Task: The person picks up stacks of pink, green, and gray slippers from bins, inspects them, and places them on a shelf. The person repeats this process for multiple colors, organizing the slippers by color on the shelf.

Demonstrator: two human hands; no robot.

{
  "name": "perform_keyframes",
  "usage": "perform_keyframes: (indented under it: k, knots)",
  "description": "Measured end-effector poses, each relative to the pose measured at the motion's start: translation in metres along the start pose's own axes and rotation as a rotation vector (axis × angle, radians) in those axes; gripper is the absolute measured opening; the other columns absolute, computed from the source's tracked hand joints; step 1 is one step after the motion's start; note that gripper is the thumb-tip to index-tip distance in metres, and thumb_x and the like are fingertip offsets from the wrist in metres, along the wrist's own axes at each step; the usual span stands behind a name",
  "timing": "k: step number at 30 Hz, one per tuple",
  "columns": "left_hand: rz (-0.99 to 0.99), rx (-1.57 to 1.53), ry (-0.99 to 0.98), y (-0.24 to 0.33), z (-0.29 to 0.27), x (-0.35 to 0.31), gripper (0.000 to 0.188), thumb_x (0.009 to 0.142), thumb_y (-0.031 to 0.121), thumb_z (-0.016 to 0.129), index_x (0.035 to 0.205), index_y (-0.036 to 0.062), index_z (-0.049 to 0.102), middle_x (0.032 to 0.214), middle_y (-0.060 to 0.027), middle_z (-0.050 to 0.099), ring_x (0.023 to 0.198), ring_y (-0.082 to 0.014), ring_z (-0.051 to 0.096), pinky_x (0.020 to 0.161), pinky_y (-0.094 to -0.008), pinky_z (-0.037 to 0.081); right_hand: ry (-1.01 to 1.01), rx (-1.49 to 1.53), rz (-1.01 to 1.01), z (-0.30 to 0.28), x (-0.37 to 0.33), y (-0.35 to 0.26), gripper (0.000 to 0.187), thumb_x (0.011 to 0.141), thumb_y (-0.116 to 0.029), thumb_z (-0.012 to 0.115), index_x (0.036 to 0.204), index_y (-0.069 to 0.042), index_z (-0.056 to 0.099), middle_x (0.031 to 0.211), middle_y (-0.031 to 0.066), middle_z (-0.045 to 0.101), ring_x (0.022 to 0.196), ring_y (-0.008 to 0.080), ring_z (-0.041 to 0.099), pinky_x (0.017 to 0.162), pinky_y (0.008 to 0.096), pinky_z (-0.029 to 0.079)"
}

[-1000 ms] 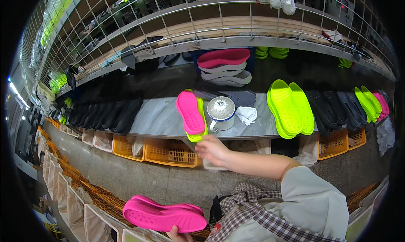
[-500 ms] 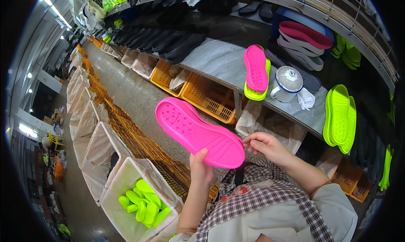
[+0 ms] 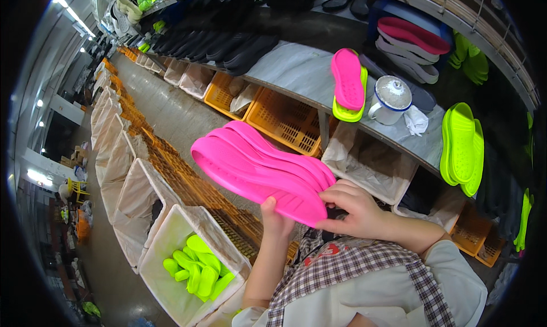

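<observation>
A stack of bright pink shoe soles (image 3: 256,170), tilted with several layers fanned at their edges, is held in front of my body. My left hand (image 3: 277,217) grips the near long edge, its thumb pressed on the top sole. My right hand (image 3: 354,208) closes on the right-hand end of the stack, thumb below and fingers over the edge. The fingers beneath the stack are hidden. Beyond, on the grey bench, another pink sole (image 3: 348,79) lies on a lime green sole (image 3: 347,114).
A white lidded enamel mug (image 3: 390,106) and crumpled tissue (image 3: 416,121) stand on the bench (image 3: 290,70). Lime soles (image 3: 458,142) lie at its right end, black soles (image 3: 245,56) further left. Yellow crates (image 3: 283,125) sit below. A lined bin (image 3: 156,270) holds lime green pieces (image 3: 199,267) at lower left.
The stack has tipped, so several sole edges now show on its far side. My right hand has moved from beside the end to gripping it. My left hand keeps its hold.
</observation>
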State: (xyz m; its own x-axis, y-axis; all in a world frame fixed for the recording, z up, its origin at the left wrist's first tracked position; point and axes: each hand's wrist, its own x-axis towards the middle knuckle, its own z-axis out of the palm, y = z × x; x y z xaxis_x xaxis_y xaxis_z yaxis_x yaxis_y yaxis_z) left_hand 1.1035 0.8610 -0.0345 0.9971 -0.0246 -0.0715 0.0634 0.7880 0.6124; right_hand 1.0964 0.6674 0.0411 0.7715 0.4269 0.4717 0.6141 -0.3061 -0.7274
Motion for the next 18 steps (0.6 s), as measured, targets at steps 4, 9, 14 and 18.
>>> perform_keyframes:
  k: [4,9,14,18]
  knots:
    - [0.074,-0.111,-0.064,0.012,0.005,0.000,0.081,0.072,0.040,0.071,0.134,0.0007,0.036,0.128,-0.0153,0.050,0.117,-0.0303,0.052,0.101,-0.0455,0.042,-0.035,0.241,-0.200,-0.013,-0.001,-0.011,0.026,0.072,-0.019,0.079,0.086,-0.002,0.065,0.082,0.0102,0.063,0.076,0.0266,0.061,0.069,0.0356,0.049]
    - [0.177,-0.328,-0.086,0.029,-0.002,0.000,0.076,0.074,0.034,0.068,0.135,0.0024,0.037,0.130,-0.0149,0.051,0.118,-0.0318,0.052,0.101,-0.0465,0.041,-0.813,0.319,0.182,0.003,-0.031,0.046,0.019,0.087,-0.020,0.056,0.088,-0.003,0.065,0.085,0.0135,0.064,0.082,0.0299,0.062,0.072,0.0373,0.048]
    - [0.113,-0.376,-0.195,0.039,-0.009,-0.004,0.071,0.079,0.035,0.064,0.136,0.0034,0.037,0.132,-0.0150,0.049,0.118,-0.0306,0.051,0.096,-0.0451,0.042,-1.317,0.078,0.566,0.123,-0.088,0.143,0.039,0.089,-0.028,0.048,0.114,-0.001,0.062,0.116,0.0175,0.061,0.105,0.0319,0.058,0.089,0.0394,0.045]
    - [0.046,-0.428,-0.262,0.046,-0.005,-0.005,0.067,0.082,0.036,0.060,0.137,0.0042,0.037,0.133,-0.0151,0.048,0.118,-0.0297,0.051,0.092,-0.0439,0.042,-1.448,-0.155,0.687,0.184,-0.124,0.198,0.046,0.088,-0.033,0.049,0.116,0.002,0.060,0.121,0.0211,0.059,0.109,0.0337,0.058,0.093,0.0419,0.044]
